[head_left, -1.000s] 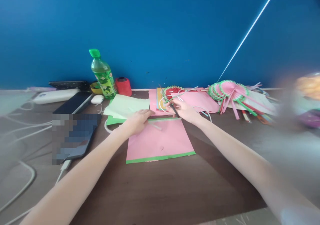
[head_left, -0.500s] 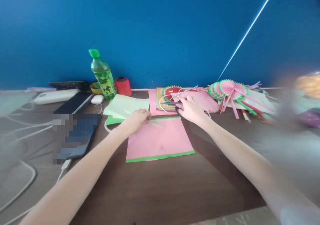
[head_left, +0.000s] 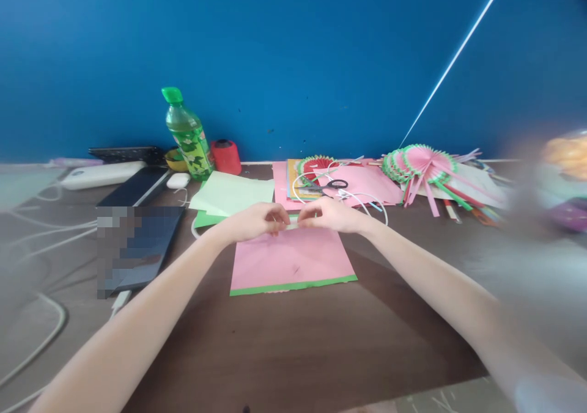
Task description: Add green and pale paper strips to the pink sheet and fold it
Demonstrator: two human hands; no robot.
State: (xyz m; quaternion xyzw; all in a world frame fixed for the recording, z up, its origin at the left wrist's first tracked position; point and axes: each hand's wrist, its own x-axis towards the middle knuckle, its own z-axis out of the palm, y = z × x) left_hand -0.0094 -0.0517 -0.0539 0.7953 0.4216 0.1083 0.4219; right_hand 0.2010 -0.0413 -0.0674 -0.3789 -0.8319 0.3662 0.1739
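Note:
A pink paper sheet with green edges (head_left: 293, 260) lies flat on the brown table (head_left: 284, 346). My left hand (head_left: 257, 220) and my right hand (head_left: 325, 215) meet at the sheet's far edge, fingers pinched on a thin pale strip (head_left: 290, 222) between them. Black-handled scissors (head_left: 328, 186) lie just behind my right hand on a stack of pink and coloured paper (head_left: 367, 184), beside a loop of white cord (head_left: 371, 200).
A green bottle (head_left: 186, 135) and a red thread spool (head_left: 226, 156) stand at the blue wall. Light green sheets (head_left: 233, 194) lie left of the stack. Folded paper fans (head_left: 419, 165) and strips sit right. A tablet (head_left: 137, 242), phone, power bank and white cables (head_left: 41, 333) fill the left.
My right hand laid the scissors down on the paper stack and came back to the pink sheet's far edge, joining my left hand on the strip.

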